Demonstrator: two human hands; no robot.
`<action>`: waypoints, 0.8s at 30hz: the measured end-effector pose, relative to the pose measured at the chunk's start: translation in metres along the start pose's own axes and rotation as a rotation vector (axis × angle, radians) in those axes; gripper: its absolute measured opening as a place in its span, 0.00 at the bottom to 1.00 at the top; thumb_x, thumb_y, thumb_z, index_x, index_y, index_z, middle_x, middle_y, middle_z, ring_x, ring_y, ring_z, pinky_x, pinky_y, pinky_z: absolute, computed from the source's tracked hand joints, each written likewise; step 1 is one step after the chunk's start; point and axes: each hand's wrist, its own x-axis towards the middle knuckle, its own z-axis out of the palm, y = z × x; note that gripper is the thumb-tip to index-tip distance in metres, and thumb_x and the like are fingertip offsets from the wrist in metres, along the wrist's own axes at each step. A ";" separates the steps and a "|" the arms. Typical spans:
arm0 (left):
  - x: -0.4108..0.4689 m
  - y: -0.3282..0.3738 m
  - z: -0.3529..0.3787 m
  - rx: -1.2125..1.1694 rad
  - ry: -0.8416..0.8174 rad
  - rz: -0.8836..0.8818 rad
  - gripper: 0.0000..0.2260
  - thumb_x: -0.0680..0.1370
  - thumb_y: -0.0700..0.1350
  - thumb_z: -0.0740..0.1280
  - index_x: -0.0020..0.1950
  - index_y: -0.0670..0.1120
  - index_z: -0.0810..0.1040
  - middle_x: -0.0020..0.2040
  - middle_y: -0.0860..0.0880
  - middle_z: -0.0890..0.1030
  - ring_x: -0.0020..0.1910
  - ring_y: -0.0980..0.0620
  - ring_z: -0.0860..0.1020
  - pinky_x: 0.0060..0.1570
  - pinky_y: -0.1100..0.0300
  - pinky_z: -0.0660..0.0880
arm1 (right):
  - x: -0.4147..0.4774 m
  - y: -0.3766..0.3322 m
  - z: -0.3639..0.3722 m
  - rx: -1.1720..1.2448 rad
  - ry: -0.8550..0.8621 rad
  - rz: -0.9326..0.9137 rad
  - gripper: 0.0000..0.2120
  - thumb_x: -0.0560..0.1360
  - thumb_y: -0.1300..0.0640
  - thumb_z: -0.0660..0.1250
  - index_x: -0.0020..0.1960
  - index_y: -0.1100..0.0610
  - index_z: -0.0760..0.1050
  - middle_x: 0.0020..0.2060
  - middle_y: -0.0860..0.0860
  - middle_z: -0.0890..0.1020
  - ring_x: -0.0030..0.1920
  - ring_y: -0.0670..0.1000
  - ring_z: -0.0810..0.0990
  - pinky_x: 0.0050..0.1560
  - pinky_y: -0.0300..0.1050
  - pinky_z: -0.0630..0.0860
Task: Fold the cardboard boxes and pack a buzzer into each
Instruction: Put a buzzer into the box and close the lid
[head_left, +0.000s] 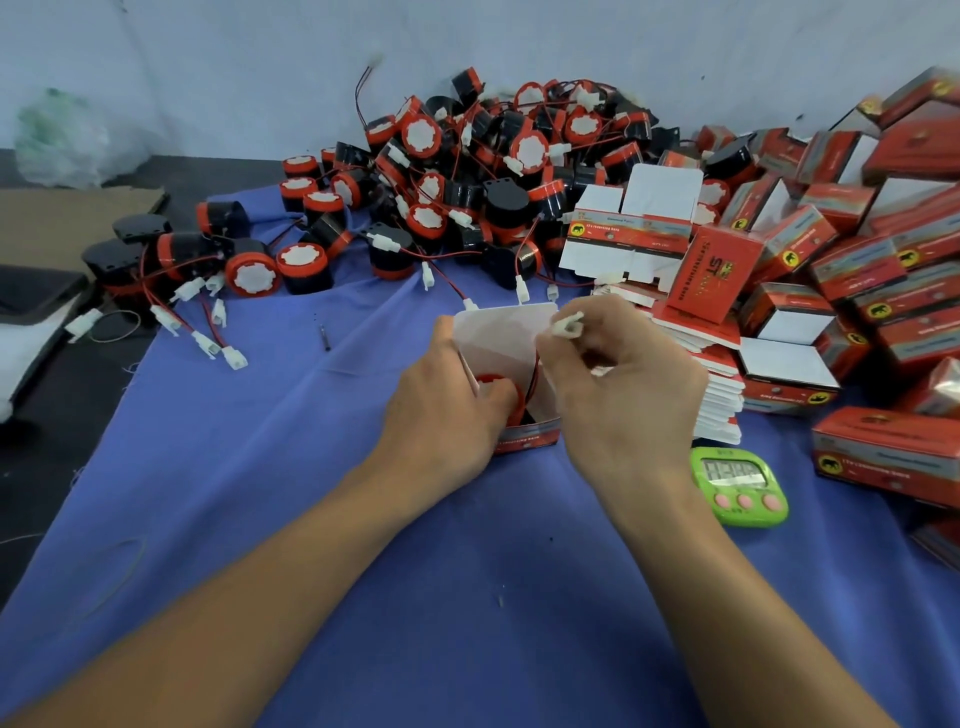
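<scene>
Buzzer (494, 383) in box (498, 332) between hands (447, 410) (618, 395)

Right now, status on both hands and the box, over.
Left hand grips the open box. Right hand pinches the white connector. Buzzer inside, wire not yet tucked in. Nothing seen in the way.

I was looking into a small packing workshop. A blue cloth (363, 493) was spread out against a bare pale wall (208, 62), with a heap of loose buzzers (467, 171) at the back. Flat box blanks (719, 400) were stacked beside piled folded boxes (857, 254), and a green timer (737, 486) sat close by.
</scene>
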 end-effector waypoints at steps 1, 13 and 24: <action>0.000 -0.001 0.000 -0.006 0.003 0.002 0.21 0.68 0.57 0.65 0.59 0.53 0.69 0.43 0.56 0.79 0.45 0.50 0.80 0.43 0.48 0.79 | -0.003 -0.002 0.002 -0.006 -0.053 -0.020 0.08 0.73 0.57 0.73 0.47 0.46 0.77 0.40 0.41 0.82 0.39 0.45 0.81 0.40 0.42 0.75; 0.009 -0.016 -0.005 -0.139 -0.125 0.019 0.18 0.70 0.53 0.66 0.60 0.57 0.76 0.47 0.61 0.84 0.49 0.61 0.81 0.50 0.55 0.79 | -0.005 -0.012 0.001 -0.375 -0.300 -0.137 0.07 0.72 0.65 0.67 0.45 0.54 0.74 0.30 0.50 0.76 0.34 0.58 0.71 0.35 0.52 0.71; 0.011 -0.016 -0.007 -0.247 -0.145 -0.003 0.15 0.70 0.50 0.70 0.56 0.56 0.82 0.49 0.58 0.86 0.50 0.56 0.84 0.54 0.48 0.81 | 0.006 -0.022 -0.013 -0.839 -0.589 -0.253 0.10 0.74 0.59 0.63 0.47 0.46 0.80 0.37 0.45 0.80 0.42 0.51 0.73 0.52 0.47 0.54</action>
